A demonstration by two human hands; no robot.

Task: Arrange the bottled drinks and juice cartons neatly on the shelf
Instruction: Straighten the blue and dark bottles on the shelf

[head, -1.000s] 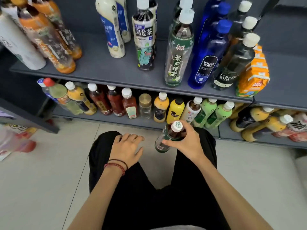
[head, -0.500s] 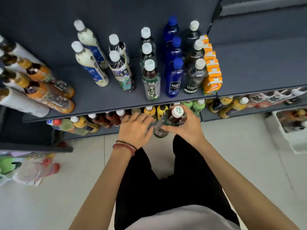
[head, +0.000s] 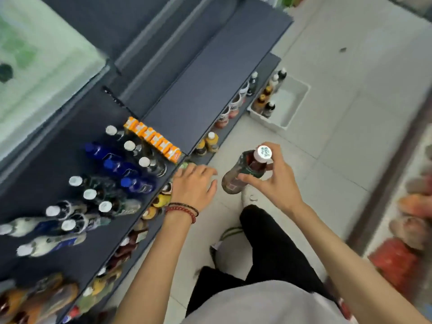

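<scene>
One bottle point(head: 232, 183) matters here: our right hand point(head: 275, 185) grips it at the shoulder, thumb and fingers curled just under the white cap, out over the floor point(head: 327, 127) and apart from the shelf point(head: 205, 90). Its long axis is tilted, cap up and away, base angled down toward the shelf edge. The shelf lies left of that hand, beyond our left hand point(head: 194, 185), which hovers open, fingers spread and holding nothing, just beside the edge. We judge the next move a leftward carry, righting the bottle among the standing bottles point(head: 114, 164) beside the orange cartons point(head: 152, 139).
</scene>
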